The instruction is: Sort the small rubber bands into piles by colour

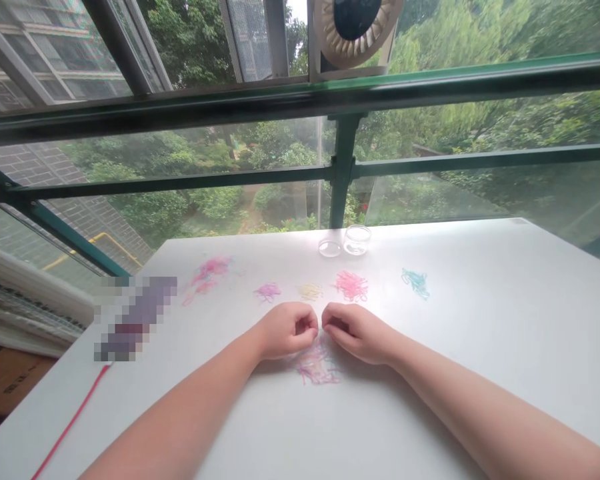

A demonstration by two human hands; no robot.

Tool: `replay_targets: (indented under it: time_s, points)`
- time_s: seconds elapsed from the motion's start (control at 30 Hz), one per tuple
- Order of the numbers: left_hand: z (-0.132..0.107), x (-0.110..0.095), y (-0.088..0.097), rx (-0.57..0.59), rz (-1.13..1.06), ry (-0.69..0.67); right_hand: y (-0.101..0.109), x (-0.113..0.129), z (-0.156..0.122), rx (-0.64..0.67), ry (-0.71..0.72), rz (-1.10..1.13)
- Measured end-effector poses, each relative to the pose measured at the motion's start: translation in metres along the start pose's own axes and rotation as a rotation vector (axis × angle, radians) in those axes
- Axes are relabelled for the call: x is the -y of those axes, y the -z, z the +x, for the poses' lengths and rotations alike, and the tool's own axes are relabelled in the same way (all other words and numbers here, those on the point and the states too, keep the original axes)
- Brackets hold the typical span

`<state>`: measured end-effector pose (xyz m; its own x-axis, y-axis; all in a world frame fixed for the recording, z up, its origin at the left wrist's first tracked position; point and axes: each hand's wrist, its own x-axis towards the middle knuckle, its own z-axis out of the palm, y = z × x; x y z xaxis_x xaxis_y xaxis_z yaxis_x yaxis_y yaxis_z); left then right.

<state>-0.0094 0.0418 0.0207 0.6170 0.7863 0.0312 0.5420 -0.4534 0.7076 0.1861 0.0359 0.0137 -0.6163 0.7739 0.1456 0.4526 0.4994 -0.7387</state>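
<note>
Both hands hover close together over a mixed pile of thin coloured bands (319, 368), possibly small elastics, on the white table. My left hand (289, 330) is closed in a pinch, thumb against fingertips. My right hand (356, 331) is curled the same way, facing it. Whatever either pinch holds is too small to make out. Beyond the hands lie sorted little heaps: a purple heap (267, 291), a yellow heap (311, 291), a pink heap (351, 285) and a teal heap (416, 283).
A pink-and-blue heap (211, 272) lies at the back left. A clear round jar (357, 240) and a clear lid (329, 249) stand near the window edge. At left, a blurred-out object (140, 319) connects to a red cable (75, 420). Green window rails (180, 181) rise behind the table (505, 307).
</note>
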Motion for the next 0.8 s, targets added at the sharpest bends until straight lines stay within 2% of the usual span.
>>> replay_targets:
  time_s: [0.8]
  points:
    - [-0.0004, 0.0017, -0.0015, -0.009, -0.001, 0.004, -0.0018, -0.002, 0.0, -0.007, 0.004, -0.012]
